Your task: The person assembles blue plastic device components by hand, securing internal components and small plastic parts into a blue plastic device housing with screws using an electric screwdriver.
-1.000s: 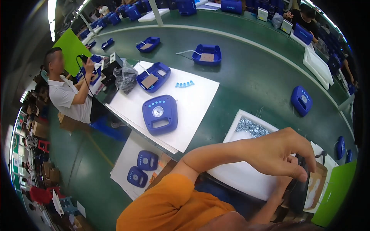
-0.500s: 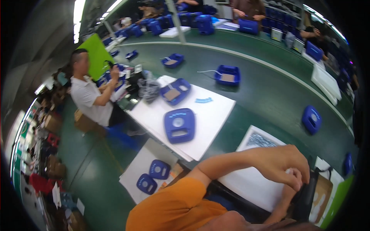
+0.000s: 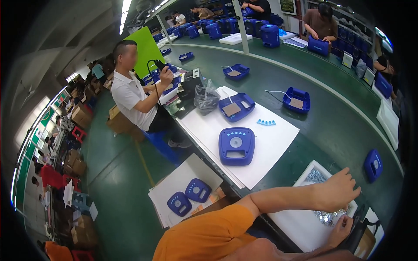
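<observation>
My left hand (image 3: 337, 191) reaches across a white foam tray (image 3: 289, 222), its bent fingers slightly apart with nothing seen in them. My right hand (image 3: 342, 231) is lower, beside a pile of small shiny metal parts (image 3: 326, 216); its fingers are curled together, and whatever they hold is hidden. Small bluish-silver parts (image 3: 314, 176) fill the tray's far end. Left of my hands, on white sheets (image 3: 278, 143), lie a blue plastic panel (image 3: 236, 157) with a round disc and a slot, an open blue shell (image 3: 244, 113) and a light-blue button strip (image 3: 266, 122).
Two blue panels (image 3: 178, 203) rest on a board at lower left. On the green belt (image 3: 270, 78) sit a blue shell with a white cable (image 3: 298, 103) and a panel (image 3: 373, 165). A seated person in white (image 3: 135, 95) holds a black device. Others work across the belt.
My view has shifted, so the scene sits further right. My hands, close together before, are now apart, the left above the tray and the right below it; the metal pile now shows.
</observation>
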`<state>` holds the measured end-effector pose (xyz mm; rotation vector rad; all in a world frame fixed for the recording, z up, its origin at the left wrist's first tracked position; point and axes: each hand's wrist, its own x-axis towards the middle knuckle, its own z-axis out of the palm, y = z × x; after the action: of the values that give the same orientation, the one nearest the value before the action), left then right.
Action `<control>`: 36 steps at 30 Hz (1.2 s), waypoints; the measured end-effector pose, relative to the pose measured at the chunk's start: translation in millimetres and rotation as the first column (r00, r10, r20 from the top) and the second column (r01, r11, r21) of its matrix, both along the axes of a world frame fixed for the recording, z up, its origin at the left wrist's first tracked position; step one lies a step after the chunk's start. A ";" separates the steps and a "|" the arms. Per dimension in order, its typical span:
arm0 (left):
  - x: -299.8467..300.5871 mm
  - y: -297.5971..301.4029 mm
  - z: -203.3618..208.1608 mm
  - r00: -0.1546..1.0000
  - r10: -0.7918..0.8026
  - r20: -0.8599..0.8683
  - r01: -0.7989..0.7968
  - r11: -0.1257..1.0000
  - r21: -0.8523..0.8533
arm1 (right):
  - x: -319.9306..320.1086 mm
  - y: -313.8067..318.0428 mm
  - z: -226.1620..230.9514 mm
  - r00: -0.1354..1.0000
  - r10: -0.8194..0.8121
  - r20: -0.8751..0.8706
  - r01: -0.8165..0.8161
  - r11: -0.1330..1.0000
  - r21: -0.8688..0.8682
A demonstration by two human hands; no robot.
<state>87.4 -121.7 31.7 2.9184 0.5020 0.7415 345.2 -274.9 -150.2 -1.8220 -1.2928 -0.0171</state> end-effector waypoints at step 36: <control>-40.1 1.5 47.7 0.987 -0.155 -0.047 0.142 0.967 -0.210 | -49.2 1.0 36.6 0.998 -0.031 -0.058 0.033 0.998 0.045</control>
<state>47.4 -120.1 79.4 2.7550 0.3379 0.5448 296.0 -273.9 -113.6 -1.7917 -1.2139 -0.0117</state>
